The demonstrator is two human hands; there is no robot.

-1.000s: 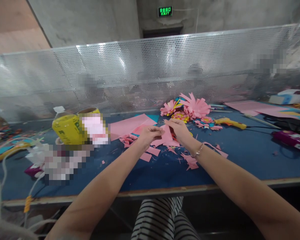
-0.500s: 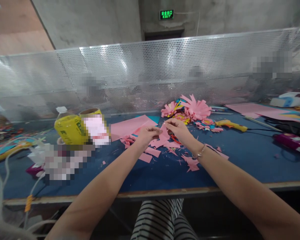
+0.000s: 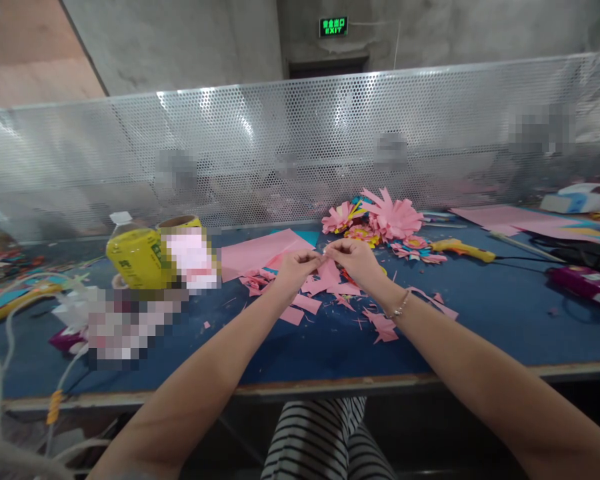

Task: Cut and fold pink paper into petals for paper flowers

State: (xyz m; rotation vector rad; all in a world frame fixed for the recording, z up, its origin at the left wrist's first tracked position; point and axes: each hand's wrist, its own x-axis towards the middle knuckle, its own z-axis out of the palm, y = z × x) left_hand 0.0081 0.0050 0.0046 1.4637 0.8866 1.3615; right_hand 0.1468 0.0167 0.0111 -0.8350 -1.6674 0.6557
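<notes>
Between the fingertips of both hands is a small piece of pink paper (image 3: 329,272), held above the middle of the blue table. My left hand (image 3: 300,265) pinches its left side, and my right hand (image 3: 353,259), with a bracelet at the wrist, pinches its upper right. The fingertips nearly meet at the paper's top edge. Beneath the hands lie pink paper scraps (image 3: 307,304) and thin offcuts. Something red, partly hidden by the right hand, lies behind the paper. Pink paper flowers (image 3: 391,215) are heaped just beyond my right hand.
A yellow glue gun (image 3: 463,251) lies to the right, near a purple power strip (image 3: 585,287). At left stand a yellow-labelled bottle (image 3: 137,257) and a tape roll (image 3: 180,223). Pink sheets (image 3: 260,253) lie behind my left hand. A perforated metal screen (image 3: 260,147) borders the far edge.
The fingertips of both hands have come closer together at the top of the pink paper. My left fingers have risen slightly. Objects on the table stay put.
</notes>
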